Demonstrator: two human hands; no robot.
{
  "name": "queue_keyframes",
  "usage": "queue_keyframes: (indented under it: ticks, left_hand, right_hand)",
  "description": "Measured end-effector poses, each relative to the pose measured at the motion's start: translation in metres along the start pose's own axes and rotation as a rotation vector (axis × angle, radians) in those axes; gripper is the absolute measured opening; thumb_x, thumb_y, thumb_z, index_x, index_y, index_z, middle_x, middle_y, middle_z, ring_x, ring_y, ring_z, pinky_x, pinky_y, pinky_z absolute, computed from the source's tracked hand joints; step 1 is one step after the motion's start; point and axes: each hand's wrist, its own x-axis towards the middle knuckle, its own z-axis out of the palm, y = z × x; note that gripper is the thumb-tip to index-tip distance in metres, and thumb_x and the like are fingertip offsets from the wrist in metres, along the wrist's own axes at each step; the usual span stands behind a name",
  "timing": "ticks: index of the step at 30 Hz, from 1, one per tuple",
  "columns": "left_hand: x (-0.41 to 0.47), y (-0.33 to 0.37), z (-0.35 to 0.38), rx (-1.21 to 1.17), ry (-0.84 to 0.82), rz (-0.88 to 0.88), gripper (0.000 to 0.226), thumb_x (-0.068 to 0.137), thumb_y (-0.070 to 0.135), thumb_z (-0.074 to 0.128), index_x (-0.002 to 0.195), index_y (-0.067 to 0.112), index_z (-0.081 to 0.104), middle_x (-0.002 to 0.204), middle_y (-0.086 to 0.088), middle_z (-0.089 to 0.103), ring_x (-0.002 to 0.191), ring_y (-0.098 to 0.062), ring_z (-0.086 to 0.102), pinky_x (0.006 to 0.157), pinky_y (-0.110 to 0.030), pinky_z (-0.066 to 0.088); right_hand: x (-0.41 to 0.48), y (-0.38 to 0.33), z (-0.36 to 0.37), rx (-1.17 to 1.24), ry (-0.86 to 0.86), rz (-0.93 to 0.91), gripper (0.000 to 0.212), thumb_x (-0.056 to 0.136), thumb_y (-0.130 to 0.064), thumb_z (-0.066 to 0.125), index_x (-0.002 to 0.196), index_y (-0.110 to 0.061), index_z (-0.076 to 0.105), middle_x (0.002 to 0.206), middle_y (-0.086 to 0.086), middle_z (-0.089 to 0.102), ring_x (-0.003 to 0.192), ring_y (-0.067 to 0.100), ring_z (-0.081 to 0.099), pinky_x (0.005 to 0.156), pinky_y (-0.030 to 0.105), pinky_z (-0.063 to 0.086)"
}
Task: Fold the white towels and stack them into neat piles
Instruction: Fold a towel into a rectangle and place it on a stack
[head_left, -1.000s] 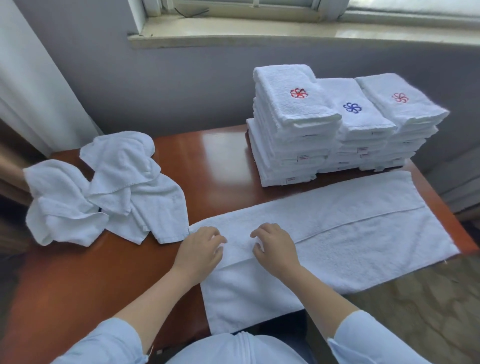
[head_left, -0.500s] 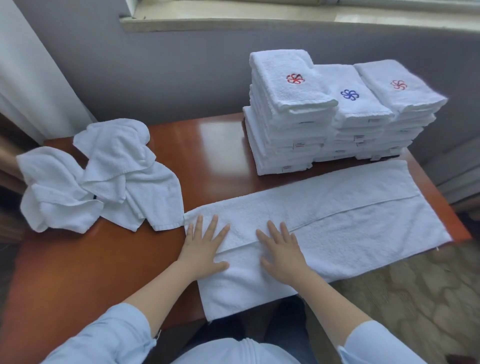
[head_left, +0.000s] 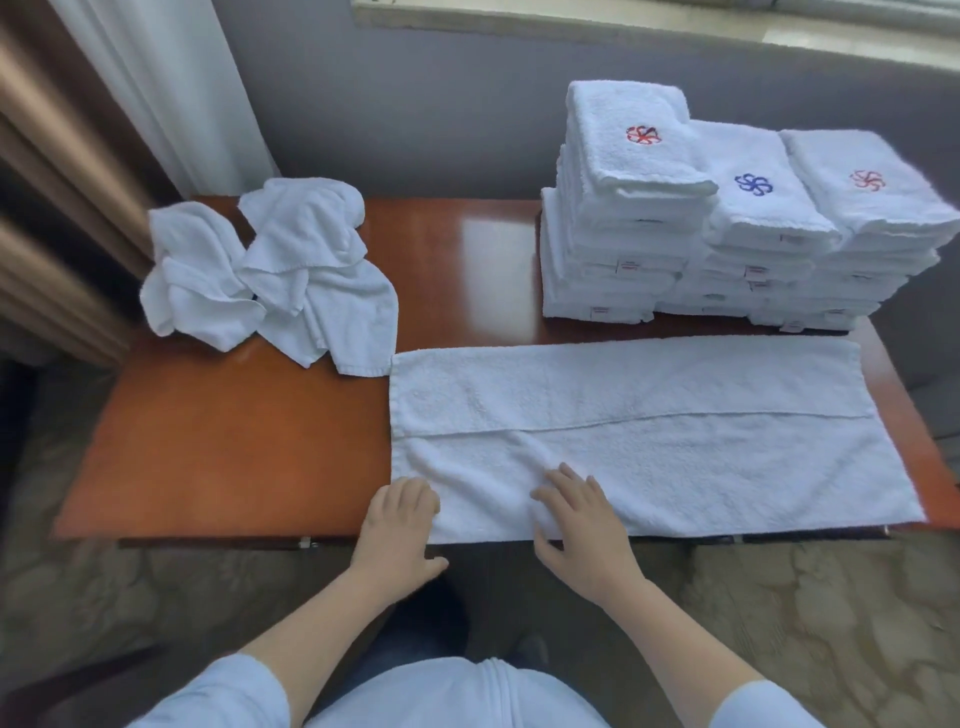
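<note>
Left hand (head_left: 400, 522): fingertips curl out of sight on the near-left corner of the flat towel (head_left: 675, 467); pinch or mere rest, not resolvable. The towel covers the near edge of the table (head_left: 234, 441) there. Rightmost stack (head_left: 878, 208) is cut by the right frame edge. Left stack (head_left: 618, 223) screens the left flank of the middle stack (head_left: 753, 218). Tags (head_left: 626, 266) on the stacked towels are too small to read. Crumpled pile (head_left: 270, 270) covers the table's far-left corner; towel count indeterminate. Left sleeve (head_left: 223, 691) and right sleeve (head_left: 758, 706) are cut by the bottom edge.
</note>
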Motion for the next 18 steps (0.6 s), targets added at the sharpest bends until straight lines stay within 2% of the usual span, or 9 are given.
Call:
queue_keyframes:
  ticks: [2,4,8,10,12,15,18]
  left_hand:
    - [-0.003,0.009,0.001,0.136,0.003,-0.098,0.04,0.08,0.035,0.061,0.115,0.02,0.046,0.118,0.003,0.04,0.112,-0.018,0.041,0.099,-0.028,0.034]
    - [-0.003,0.021,-0.002,0.157,0.007,-0.166,0.031,0.083,0.022,0.057,0.113,0.02,0.049,0.117,0.002,0.042,0.111,-0.018,0.042,0.094,-0.026,0.037]
    - [-0.006,0.035,-0.005,-0.007,0.07,-0.193,0.012,0.092,0.024,0.053,0.103,0.021,0.056,0.111,0.005,0.047,0.104,-0.013,0.046,0.078,-0.022,0.04]
    - [-0.014,0.034,-0.008,-0.16,0.113,-0.231,0.006,0.098,0.025,0.05,0.102,0.022,0.055,0.109,0.007,0.054,0.094,-0.012,0.051,0.069,-0.024,0.038]
    - [-0.024,0.034,-0.012,-0.277,0.171,-0.287,0.006,0.1,0.027,0.049,0.101,0.023,0.053,0.106,0.009,0.059,0.088,-0.015,0.054,0.067,-0.029,0.038]
    - [-0.033,0.038,-0.024,-0.305,0.253,-0.308,0.008,0.101,0.028,0.048,0.102,0.023,0.054,0.105,0.012,0.06,0.094,-0.015,0.055,0.071,-0.031,0.039]
    - [-0.037,0.04,-0.034,-0.266,0.299,-0.326,0.006,0.101,0.028,0.048,0.099,0.024,0.052,0.101,0.011,0.061,0.092,-0.015,0.054,0.071,-0.03,0.039]
  right_hand:
    - [-0.003,0.002,0.004,-0.086,-0.127,-0.007,0.045,0.09,-0.037,0.056,0.133,-0.026,0.046,0.16,-0.001,0.023,0.152,0.025,0.007,0.122,0.048,0.007]
    - [-0.004,0.004,0.008,-0.153,-0.209,-0.011,0.053,0.087,-0.037,0.059,0.135,-0.027,0.039,0.163,-0.001,0.01,0.152,0.027,-0.004,0.122,0.052,0.004]
    - [-0.003,0.006,0.003,-0.164,-0.246,-0.025,0.054,0.086,-0.034,0.063,0.134,-0.025,0.04,0.162,-0.001,0.011,0.151,0.029,-0.001,0.12,0.054,0.009]
    - [-0.003,0.006,-0.001,-0.159,-0.256,-0.028,0.05,0.088,-0.031,0.062,0.133,-0.023,0.043,0.16,-0.001,0.016,0.15,0.027,0.005,0.119,0.051,0.016]
    - [-0.006,0.006,-0.007,-0.137,-0.226,-0.031,0.04,0.09,-0.027,0.058,0.129,-0.021,0.048,0.153,-0.002,0.03,0.143,0.025,0.023,0.111,0.041,0.03]
    - [-0.013,0.007,-0.017,-0.056,-0.126,-0.008,0.031,0.091,-0.017,0.052,0.122,-0.022,0.057,0.128,-0.008,0.054,0.114,0.018,0.052,0.083,0.028,0.043]
    - [-0.016,0.01,-0.03,-0.07,-0.09,0.042,0.031,0.091,-0.01,0.045,0.113,-0.021,0.063,0.107,-0.005,0.066,0.091,0.023,0.061,0.077,0.031,0.05]
